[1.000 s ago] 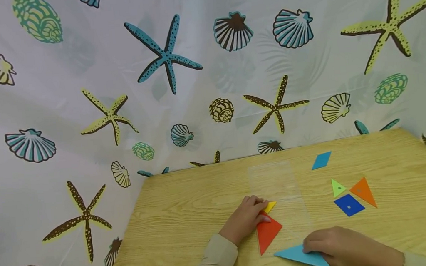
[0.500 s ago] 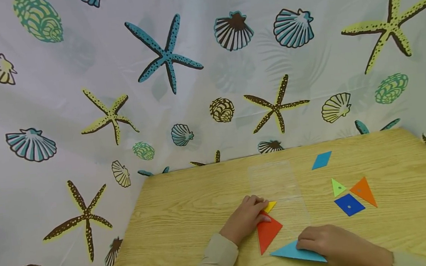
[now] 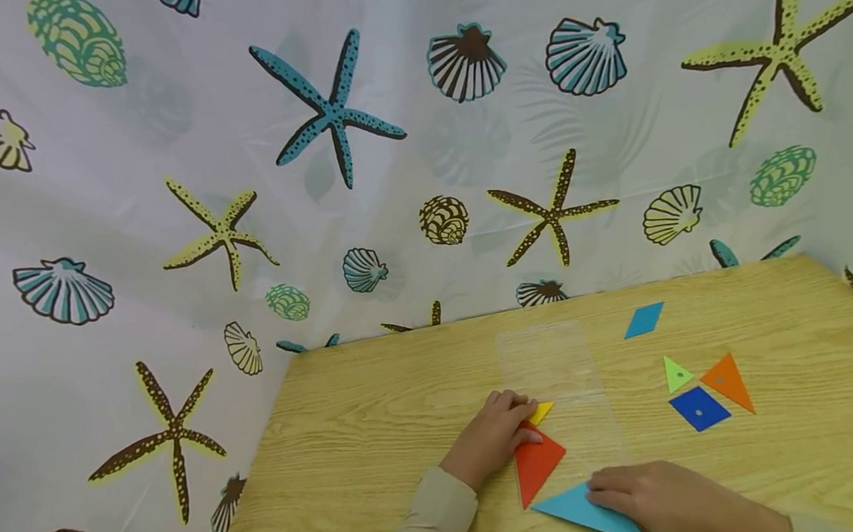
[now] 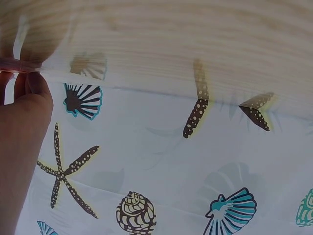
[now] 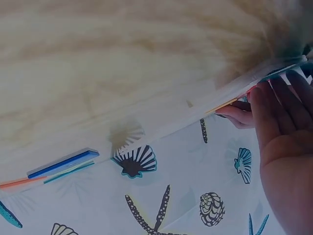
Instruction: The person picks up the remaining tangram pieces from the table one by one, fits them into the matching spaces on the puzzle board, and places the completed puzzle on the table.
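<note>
My left hand (image 3: 491, 436) rests on the red triangle (image 3: 538, 462), its thumb on the upper part and its fingers at the yellow piece (image 3: 542, 412), which they partly cover. To the right, my right hand (image 3: 666, 502) holds a light blue triangle (image 3: 585, 514) flat on the table, fingertips over its upper edge and thumb near its lower edge. The blue triangle's left tip lies close to the red triangle's bottom tip. Only edges of the flat pieces show in the wrist views, beside the left hand (image 4: 24, 112) and the right hand (image 5: 286, 132).
A clear sheet (image 3: 550, 356) lies flat under the work. Right of it are a lime triangle (image 3: 676, 377), an orange triangle (image 3: 732, 384), a dark blue square (image 3: 701, 409) and a blue rhombus (image 3: 644, 321). A shell-print curtain (image 3: 393, 218) hangs behind the wooden table (image 3: 377, 403).
My right hand has slid the light blue triangle leftward, nearer the red triangle's lower tip, and its angle has shifted a little. My left hand and the red and yellow pieces stay put.
</note>
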The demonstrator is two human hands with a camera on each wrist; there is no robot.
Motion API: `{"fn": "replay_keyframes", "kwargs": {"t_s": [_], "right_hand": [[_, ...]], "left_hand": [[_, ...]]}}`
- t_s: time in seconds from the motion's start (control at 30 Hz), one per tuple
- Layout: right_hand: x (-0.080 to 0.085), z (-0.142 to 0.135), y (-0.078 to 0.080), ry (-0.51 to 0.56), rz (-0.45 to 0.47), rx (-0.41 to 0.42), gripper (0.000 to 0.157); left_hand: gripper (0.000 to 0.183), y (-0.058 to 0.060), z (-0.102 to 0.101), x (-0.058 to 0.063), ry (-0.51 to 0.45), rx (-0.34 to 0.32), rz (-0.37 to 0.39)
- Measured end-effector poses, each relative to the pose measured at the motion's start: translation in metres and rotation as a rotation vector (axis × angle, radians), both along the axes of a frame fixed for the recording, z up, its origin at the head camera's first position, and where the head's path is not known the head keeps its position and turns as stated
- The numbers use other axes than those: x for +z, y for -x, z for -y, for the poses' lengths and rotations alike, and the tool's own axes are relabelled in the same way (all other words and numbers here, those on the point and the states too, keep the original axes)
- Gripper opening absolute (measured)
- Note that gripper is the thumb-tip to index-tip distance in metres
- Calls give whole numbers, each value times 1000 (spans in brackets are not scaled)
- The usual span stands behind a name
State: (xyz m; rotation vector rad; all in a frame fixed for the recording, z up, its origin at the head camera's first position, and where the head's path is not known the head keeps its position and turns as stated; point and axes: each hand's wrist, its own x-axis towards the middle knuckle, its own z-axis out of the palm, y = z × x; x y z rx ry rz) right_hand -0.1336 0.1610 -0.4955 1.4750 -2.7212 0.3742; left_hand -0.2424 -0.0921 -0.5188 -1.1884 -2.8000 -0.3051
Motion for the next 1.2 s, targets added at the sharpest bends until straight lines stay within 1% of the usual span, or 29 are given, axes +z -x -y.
{"fn": "replay_keyframes", "kwargs": {"t_s": [0.07,0.17,0.27,0.33,0.5,0.63,0.77,0.93,1.07,1.2], "right_hand": [[-1,1,0,-4,-39,13,46],[-3,1,-1,-8,-63,19,47],[-4,2,-1,-40,-19,-4,55],[-5,3,-1,-57,-3,-18,57],[-4,1,0,-31,0,-22,49],[-4,-2,1,-12,47,-12,47],[-4,-1,-1,-21,75,-54,45],[-2,5,-2,-1,48,-99,42],[-2,9,-3,23,-13,-95,39],[-5,12,-1,6,-63,-86,38]], "left_hand": [[55,0,0,0,-3,-1,5],[55,0,0,1,-7,-5,9],[55,0,0,1,-3,-6,12],[55,0,0,1,-1,-5,9],[54,0,0,1,-4,-2,2],[55,0,0,1,-3,-5,0],[55,0,0,-1,-6,-5,-7],[55,0,0,0,-14,-5,-19],[55,0,0,0,-7,-6,-15],[55,0,0,0,-4,-4,-8]]}}
